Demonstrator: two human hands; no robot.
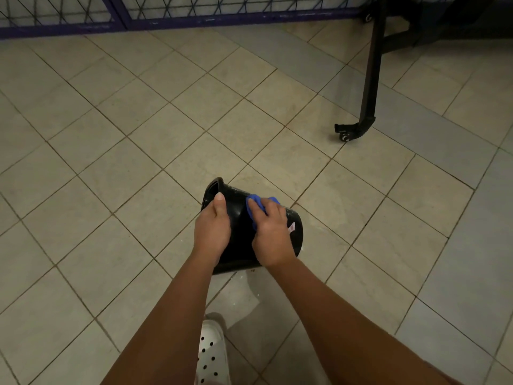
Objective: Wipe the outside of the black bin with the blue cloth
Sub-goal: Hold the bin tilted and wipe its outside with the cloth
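Note:
The black bin [238, 218] is tipped on its side above the tiled floor, its open mouth facing up and left. My left hand [212, 232] grips the bin near the rim, thumb along the edge. My right hand [273, 234] holds the bunched blue cloth [255, 205] and presses it against the bin's outer wall. A small pink label [291, 227] shows on the bin's right side. The bin's underside is hidden behind my hands.
Beige tiled floor [138, 162] all around. A black frame leg with a caster [358, 129] stands at the upper right. A purple wire fence [111, 15] runs along the far edge. My white perforated shoe [212, 354] is below the bin.

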